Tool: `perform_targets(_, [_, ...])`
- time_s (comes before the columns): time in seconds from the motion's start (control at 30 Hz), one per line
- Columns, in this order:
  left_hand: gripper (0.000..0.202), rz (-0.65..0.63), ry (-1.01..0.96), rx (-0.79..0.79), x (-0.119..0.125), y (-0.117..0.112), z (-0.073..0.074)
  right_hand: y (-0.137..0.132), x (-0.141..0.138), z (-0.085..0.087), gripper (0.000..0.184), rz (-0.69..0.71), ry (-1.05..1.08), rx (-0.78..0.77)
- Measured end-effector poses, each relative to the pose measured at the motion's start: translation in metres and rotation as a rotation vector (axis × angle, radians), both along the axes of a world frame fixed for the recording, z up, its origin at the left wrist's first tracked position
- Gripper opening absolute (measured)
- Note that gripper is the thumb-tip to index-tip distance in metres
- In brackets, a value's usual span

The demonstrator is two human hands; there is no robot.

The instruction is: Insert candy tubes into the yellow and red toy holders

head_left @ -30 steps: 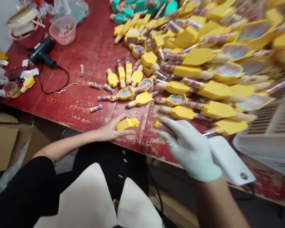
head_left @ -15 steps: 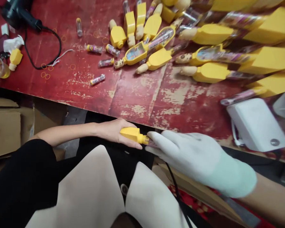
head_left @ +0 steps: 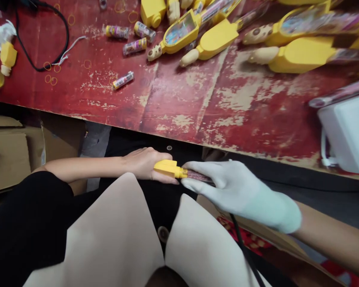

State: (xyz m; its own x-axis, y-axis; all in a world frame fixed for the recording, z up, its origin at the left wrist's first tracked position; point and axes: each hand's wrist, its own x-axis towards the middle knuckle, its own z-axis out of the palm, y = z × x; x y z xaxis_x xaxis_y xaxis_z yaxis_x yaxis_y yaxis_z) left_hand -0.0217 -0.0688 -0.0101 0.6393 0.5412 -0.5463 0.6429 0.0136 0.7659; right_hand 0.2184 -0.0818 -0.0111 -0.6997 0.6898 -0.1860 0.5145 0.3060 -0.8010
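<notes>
Head view, going left to right: flattened cardboard (head_left: 8, 155) sits below the table edge at far left, and above it a black cable (head_left: 42, 52) loops among thin rubber bands (head_left: 50, 75). My bare left hand (head_left: 145, 163) clasps a yellow plastic cap (head_left: 167, 168) over my dark-and-cream clothing (head_left: 107, 239), below the table edge. The cap's end meets a clear candy tube (head_left: 199, 178), pinched in my white-gloved right hand (head_left: 230, 191). A loose candy tube (head_left: 123, 80) and yellow toy holders (head_left: 215, 40) lie on the worn red table (head_left: 257, 95). A white plastic box (head_left: 347, 133) sits at far right.
</notes>
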Motion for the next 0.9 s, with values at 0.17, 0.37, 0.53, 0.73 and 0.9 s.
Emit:
perform_targets(0.17, [0.046, -0.064, 0.159, 0.251, 0.000, 0.003, -0.003, 0.004, -0.004, -0.005, 0.040, -0.062, -0.074, -0.130])
perform_targets(0.37, [0.049, -0.125, 0.026, 0.028, -0.002, 0.021, -0.004, -0.001, -0.004, -0.003, 0.048, 0.159, -0.231, 0.498])
perform_targets(0.53, [0.042, -0.247, 0.056, 0.123, 0.002, 0.018, -0.005, -0.009, -0.005, -0.005, 0.057, 0.122, -0.123, 0.249])
perform_targets(0.73, [0.034, -0.425, 0.161, 0.630, -0.004, 0.012, -0.015, -0.001, -0.025, -0.006, 0.065, -0.112, -0.097, -0.443])
perform_targets(0.9, [0.033, -0.350, 0.142, 0.819, -0.008, 0.048, -0.020, 0.048, -0.019, -0.007, 0.067, -0.090, -0.135, -0.549])
